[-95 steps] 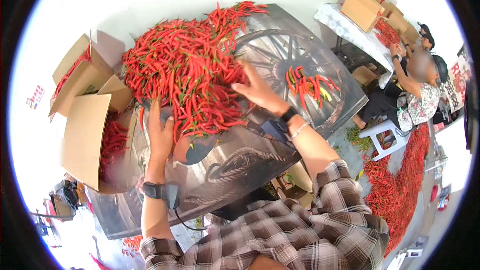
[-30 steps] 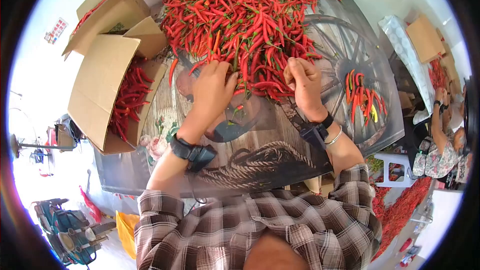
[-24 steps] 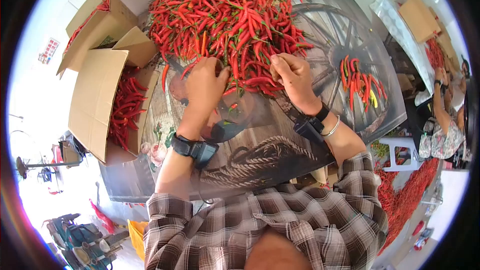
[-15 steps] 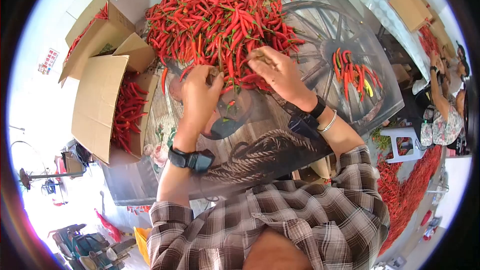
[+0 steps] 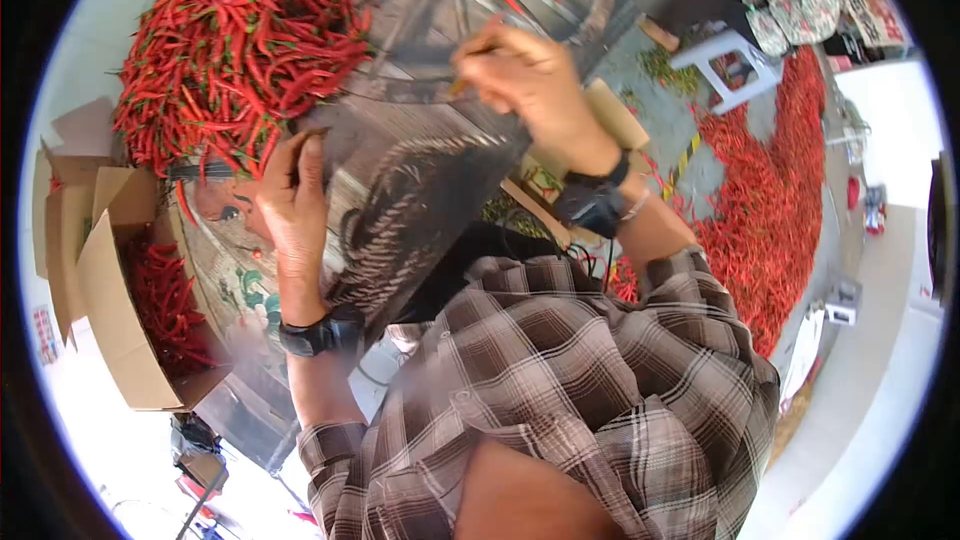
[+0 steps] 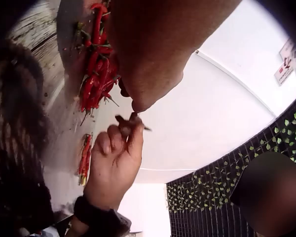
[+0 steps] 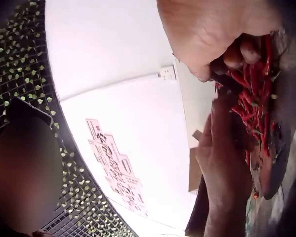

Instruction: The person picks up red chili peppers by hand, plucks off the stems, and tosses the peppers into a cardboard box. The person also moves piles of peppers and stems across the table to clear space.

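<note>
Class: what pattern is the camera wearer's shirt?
The shirt is brown-and-white plaid, clearest in the head view.

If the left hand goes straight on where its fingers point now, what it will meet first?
For the left hand, most likely the heap of red chillies, just beyond its fingertips in the head view, though the depth is unclear.

Tabletop chili piles (image 5: 240, 50): 2 (one small) | white stool (image 5: 742, 98): 1 | left-side cartons (image 5: 125, 325): apparently 2, overlapping
</note>
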The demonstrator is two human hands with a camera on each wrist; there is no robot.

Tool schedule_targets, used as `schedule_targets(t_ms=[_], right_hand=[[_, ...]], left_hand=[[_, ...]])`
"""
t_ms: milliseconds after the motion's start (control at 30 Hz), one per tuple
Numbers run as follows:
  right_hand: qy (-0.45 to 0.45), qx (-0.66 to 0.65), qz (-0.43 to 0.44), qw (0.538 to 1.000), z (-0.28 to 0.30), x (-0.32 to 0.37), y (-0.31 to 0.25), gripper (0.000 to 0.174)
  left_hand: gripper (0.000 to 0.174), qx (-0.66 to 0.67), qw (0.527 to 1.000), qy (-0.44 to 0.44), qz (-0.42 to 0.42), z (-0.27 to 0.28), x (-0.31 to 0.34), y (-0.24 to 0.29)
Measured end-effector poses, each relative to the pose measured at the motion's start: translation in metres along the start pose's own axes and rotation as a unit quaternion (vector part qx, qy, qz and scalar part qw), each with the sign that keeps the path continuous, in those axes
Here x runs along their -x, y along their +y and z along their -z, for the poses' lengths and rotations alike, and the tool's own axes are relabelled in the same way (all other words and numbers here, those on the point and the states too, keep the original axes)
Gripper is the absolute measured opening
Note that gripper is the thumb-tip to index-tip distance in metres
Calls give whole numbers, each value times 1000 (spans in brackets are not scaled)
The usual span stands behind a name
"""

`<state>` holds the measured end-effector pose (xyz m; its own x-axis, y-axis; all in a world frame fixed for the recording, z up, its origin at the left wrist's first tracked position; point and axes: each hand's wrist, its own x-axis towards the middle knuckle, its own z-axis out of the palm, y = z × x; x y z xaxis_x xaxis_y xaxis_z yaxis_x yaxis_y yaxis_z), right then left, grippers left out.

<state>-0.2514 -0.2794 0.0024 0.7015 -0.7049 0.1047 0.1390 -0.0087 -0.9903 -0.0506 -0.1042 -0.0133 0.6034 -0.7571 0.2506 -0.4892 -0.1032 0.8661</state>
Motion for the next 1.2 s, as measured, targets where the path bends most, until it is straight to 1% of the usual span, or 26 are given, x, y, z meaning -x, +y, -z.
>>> schedule_targets(t_ms=[33, 100, 133, 167, 200, 267, 367, 400, 467, 500, 533, 567, 633, 667, 700, 767, 800, 833, 867, 900, 1000, 1033, 1067, 1167, 1200], right_hand=[[62, 27, -25, 997, 18, 15, -4, 16], [135, 44, -27, 990, 54, 47, -1, 18], [179, 67, -40, 981, 67, 63, -3, 18], [222, 90, -53, 969, 79, 79, -4, 19], [226, 92, -55, 968, 94, 94, 0, 19], [281, 120, -86, 948, 120, 121, 18, 20], [309, 134, -64, 940, 140, 148, 37, 20], [310, 134, -63, 939, 146, 154, 40, 20], [319, 183, -101, 925, 155, 164, 50, 22], [320, 181, -100, 925, 165, 172, 62, 22], [239, 302, -115, 916, 179, 181, 79, 24], [150, 417, -121, 888, 194, 183, 93, 26], [89, 498, -207, 837, 197, 189, 107, 30], [117, 459, -172, 864, 189, 184, 104, 28], [140, 416, -140, 888, 178, 175, 96, 27], [186, 298, -162, 922, 152, 149, 63, 23], [168, 295, -151, 928, 143, 132, 52, 23], [160, 247, -132, 946, 135, 119, 41, 22], [154, 200, -116, 961, 127, 107, 28, 22], [146, 200, -111, 962, 114, 94, 14, 22], [17, 157, -42, 987, 62, 56, -21, 21], [10, 158, -38, 987, 46, 44, -21, 21], [-50, 143, -22, 988, 31, 32, -21, 20], [-212, 116, 9, 970, -19, -1, -19, 18], [-249, 108, 24, 962, -37, -9, -15, 18]], left_hand=[[24, 1, 1000, -9, 1, 0, 2, -4], [28, 18, 1000, -2, 18, -1, 7, -12], [29, 19, 998, -2, 66, 0, 8, -12], [29, 22, 998, -6, 66, -1, 9, -14], [29, 24, 998, 5, 58, -1, 8, -16], [30, 24, 998, 15, 51, -1, 8, -19], [28, 81, 994, 13, 77, -4, 9, -25], [28, 81, 994, 12, 76, -3, 9, -28], [27, 97, 992, 24, 78, -2, 9, -35], [27, 96, 992, 23, 77, -2, 11, -35], [26, 96, 992, 15, 85, -1, 11, -34], [25, 95, 991, 13, 90, 1, 10, -33], [23, -55, 998, 23, 1, 1, 9, -24], [21, 5, 999, 35, 9, 0, 9, -38], [20, 13, 999, 36, 20, 0, 9, -41], [19, 33, 998, 33, 34, -1, 10, -41], [18, 45, 998, 28, 31, -1, 9, -39], [18, 40, 998, 44, 30, 0, 9, -35], [18, 47, 998, 32, 40, 0, 9, -32], [18, 57, 997, 16, 50, 0, 9, -30], [17, 65, 997, 20, 45, 3, 9, -28], [17, 70, 996, 27, 41, 3, 9, -27], [17, 69, 996, 36, 40, 4, 9, -26], [15, 65, 995, 61, 39, 10, 7, -26], [15, 72, 994, 78, 40, 13, 6, -28]])
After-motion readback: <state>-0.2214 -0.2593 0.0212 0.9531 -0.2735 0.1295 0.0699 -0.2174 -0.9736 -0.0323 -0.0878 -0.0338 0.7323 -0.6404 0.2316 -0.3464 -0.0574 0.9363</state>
